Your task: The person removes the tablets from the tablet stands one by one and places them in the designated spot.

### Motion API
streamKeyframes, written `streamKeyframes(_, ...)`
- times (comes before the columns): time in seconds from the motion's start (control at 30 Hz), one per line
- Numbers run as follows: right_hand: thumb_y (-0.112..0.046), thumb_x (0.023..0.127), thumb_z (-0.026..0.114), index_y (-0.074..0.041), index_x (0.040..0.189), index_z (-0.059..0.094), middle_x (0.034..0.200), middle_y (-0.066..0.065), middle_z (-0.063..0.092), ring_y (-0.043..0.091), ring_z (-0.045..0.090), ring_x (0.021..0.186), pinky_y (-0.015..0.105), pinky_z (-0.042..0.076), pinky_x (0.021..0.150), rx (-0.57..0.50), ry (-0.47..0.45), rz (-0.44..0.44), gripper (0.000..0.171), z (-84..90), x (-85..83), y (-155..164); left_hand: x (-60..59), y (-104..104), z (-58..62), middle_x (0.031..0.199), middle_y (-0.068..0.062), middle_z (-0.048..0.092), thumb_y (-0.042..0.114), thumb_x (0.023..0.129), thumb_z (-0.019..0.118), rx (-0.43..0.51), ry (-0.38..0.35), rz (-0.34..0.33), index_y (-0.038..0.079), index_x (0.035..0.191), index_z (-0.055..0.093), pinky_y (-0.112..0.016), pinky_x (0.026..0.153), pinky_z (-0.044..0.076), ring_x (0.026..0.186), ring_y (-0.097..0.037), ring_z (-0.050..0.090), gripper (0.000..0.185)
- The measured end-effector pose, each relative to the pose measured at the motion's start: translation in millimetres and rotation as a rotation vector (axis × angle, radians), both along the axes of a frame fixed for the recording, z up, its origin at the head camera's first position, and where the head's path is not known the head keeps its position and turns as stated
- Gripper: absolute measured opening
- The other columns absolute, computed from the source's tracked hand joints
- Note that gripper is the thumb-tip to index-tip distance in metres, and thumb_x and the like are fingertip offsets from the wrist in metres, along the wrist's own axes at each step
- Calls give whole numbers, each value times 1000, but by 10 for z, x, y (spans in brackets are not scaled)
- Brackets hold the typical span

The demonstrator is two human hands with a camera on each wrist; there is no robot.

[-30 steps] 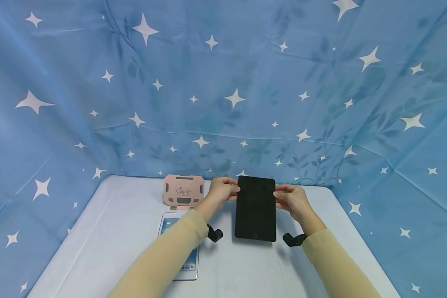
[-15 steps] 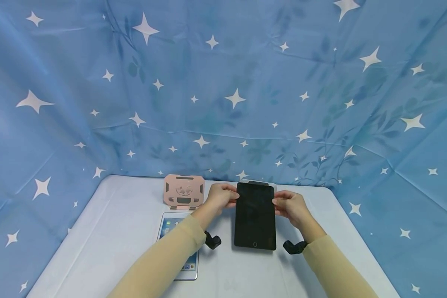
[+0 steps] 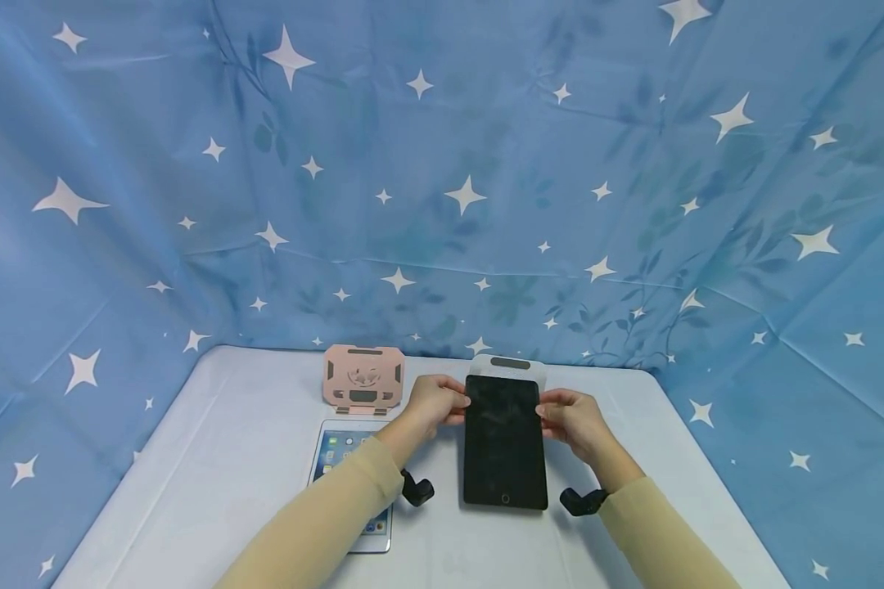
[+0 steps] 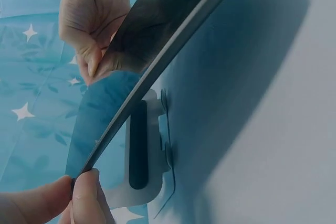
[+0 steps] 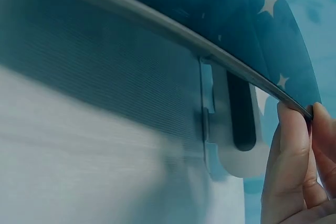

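Fingers of left hand (image 3: 430, 402) & right hand (image 3: 570, 415) pinch black tablet (image 3: 504, 442) edges, over white stand (image 3: 508, 365).

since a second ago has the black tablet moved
Yes. The black tablet, held at its side edges by the left hand and right hand, has come toward the person, uncovering the grey stand behind it.

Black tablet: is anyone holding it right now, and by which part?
Yes. The black tablet is pinched by both hands: left hand on its left long edge, right hand on its right long edge, both near the top end.
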State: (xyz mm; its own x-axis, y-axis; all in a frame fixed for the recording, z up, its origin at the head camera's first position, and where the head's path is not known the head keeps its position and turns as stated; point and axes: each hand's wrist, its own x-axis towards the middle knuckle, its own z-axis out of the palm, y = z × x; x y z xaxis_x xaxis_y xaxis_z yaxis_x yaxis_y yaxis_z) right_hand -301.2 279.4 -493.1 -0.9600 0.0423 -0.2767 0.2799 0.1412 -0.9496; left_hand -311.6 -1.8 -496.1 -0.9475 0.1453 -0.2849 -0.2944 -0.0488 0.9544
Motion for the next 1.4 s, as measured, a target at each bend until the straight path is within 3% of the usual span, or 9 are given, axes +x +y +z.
streamKeyframes(0.63,-2,99,71,4,126,67,89,4,73,17,66,71,25,63,60,37,-59,17,28,-198,186,-71,153,-58,-189,88,-9,69,-3,94,75,-32,-46,-44,-3,109,71,-22,57,63,64,-14,66,15)
streamKeyframes(1.03,-2,98,71,3,123,66,88,6,71,17,66,68,25,62,58,37,-85,-1,26,-266,272,-109,228,-72,-221,87,-9,68,-3,94,75,-42,-76,-56,-3,105,70,-23,55,62,65,-14,65,13)
streamKeyframes(1.4,0,97,72,3,121,67,85,6,72,17,66,65,26,63,58,46,-106,13,25,-316,318,-89,226,-59,-328,81,-7,66,-6,92,74,-35,-82,-86,-2,101,70,-20,51,60,59,-13,64,11)
